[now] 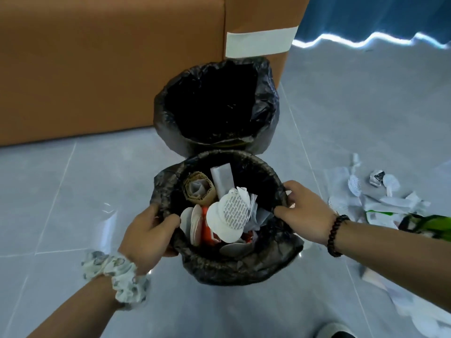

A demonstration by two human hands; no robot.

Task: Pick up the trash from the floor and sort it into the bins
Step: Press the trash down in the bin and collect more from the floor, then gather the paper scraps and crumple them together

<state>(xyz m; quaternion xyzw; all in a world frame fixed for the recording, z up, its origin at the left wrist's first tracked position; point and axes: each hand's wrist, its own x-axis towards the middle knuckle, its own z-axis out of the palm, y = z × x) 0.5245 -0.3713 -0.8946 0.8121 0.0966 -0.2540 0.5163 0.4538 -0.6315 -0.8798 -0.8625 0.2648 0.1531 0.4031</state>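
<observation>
Two round bins lined with black bags stand one behind the other on the grey floor. The near bin holds a rolled piece of cardboard, white round lids, crumpled paper and an orange scrap. My left hand grips its left rim, thumb inside. My right hand grips the right rim the same way. The far bin looks dark inside; I cannot tell what it holds. Loose trash lies on the floor to the right: white wrappers, crumpled paper and a green packet.
A brown sofa with a white tape strip stands right behind the far bin. A blue curtain hangs at the back right. More white scraps lie at the lower right, and a shoe tip shows at the bottom edge.
</observation>
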